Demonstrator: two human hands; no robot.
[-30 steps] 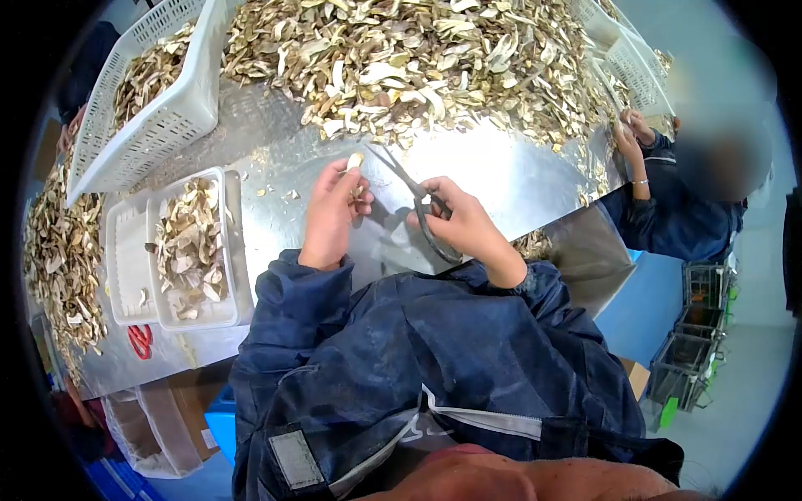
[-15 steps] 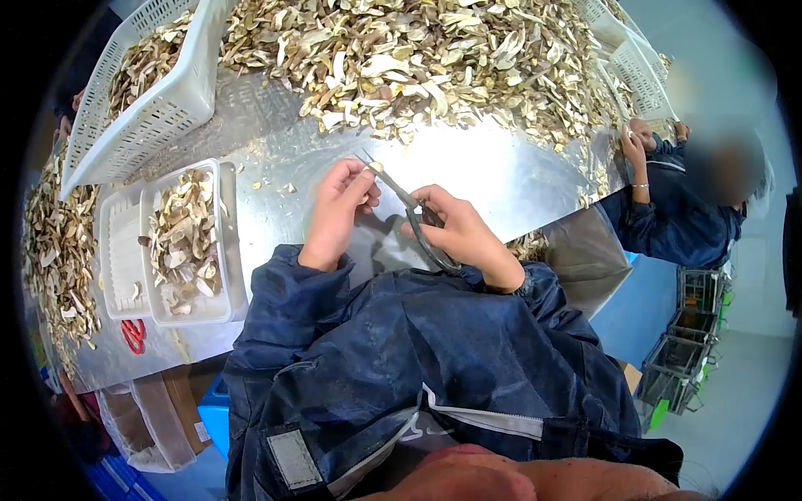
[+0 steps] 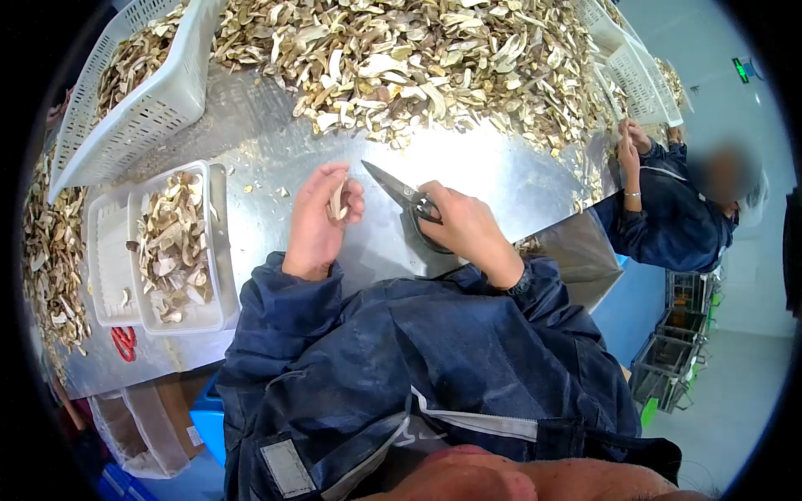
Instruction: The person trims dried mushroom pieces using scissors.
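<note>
Head view: a metal table (image 3: 518,167) spreads in front of the person, with a broad pile of dried slices (image 3: 434,63) heaped over its far side. At the right edge a co-worker (image 3: 672,213) in a dark jacket holds both hands up near the pile. A white perforated basket (image 3: 146,125), tilted and partly filled with slices, is at the upper left. Nearer the person lies a clear tub (image 3: 198,319) holding more slices, with a ridged tray (image 3: 109,230) against its left side bearing one small piece. The right hand (image 3: 468,221) has its fingers closed around the handles of the dark scissors (image 3: 391,185), whose blades point up and left, toward the pile. The left hand (image 3: 317,221) is well to the left of the handles, its fingers curled and gripping one pale slice (image 3: 338,200). That slice stands roughly upright above the table, apart from the blades. A red looped thing (image 3: 124,343), probably scissor handles, lies just below the tray.
</note>
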